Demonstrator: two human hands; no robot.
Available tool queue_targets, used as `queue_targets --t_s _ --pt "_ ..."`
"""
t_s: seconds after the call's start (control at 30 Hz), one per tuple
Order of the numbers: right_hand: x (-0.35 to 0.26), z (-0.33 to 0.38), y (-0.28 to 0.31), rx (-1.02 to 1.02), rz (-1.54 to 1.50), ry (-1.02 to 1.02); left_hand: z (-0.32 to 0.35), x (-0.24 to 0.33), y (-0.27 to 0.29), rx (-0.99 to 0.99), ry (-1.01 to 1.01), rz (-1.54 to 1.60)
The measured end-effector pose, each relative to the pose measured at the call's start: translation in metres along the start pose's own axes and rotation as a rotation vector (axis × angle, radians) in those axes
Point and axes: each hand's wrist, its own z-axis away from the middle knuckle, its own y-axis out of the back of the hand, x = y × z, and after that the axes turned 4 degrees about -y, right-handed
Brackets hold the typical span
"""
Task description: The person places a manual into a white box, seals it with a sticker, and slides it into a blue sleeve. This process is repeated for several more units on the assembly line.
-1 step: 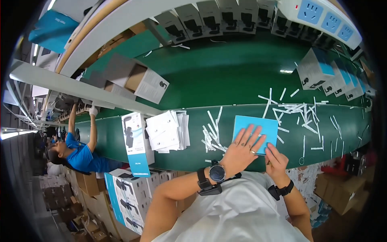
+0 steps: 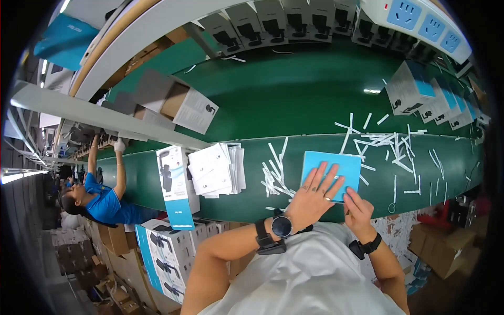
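A flat bright-blue box (image 2: 341, 161) lies at the near edge of the green bench, in front of my body. My left hand (image 2: 314, 200) rests flat on its top, fingers stretched out and slightly apart. At the box's near right corner is my right hand (image 2: 358, 211), its fingers curled together and touching the edge. Whatever is pinched in those fingers, if anything, is hidden. Loose white paper strips (image 2: 274, 176) lie left of the box, and a larger scatter of strips (image 2: 391, 140) lies to its right.
A stack of white printed sheets (image 2: 211, 170) sits beside a tall white-and-blue carton (image 2: 176, 184) on the left. Grey boxes (image 2: 273, 23) line the far side; more cartons (image 2: 412, 92) stand far right. A power strip (image 2: 420, 21) hangs above. Another person (image 2: 113, 199) works at left.
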Motion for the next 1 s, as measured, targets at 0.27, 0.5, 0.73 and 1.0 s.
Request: queue_targets --t_s 0.27,0.5,0.73,1.0 --pt "0.021 -0.054 0.005 -0.104 -0.109 0.129 0.007 -0.020 -0.020 0.068 -0.034 -0.067" --pt "0.035 -0.057 0.000 -0.378 -0.320 -0.220 -0.022 -0.045 0.025 -0.068 0.046 -0.029" --pt "0.049 -0.054 -0.009 -0.338 -0.511 -0.142 -0.008 -0.064 0.035 -0.259 -0.046 0.024" --pt "0.058 -0.069 -0.030 -0.256 -0.414 -0.054 -0.003 -0.092 0.028 -0.092 -0.099 0.093"
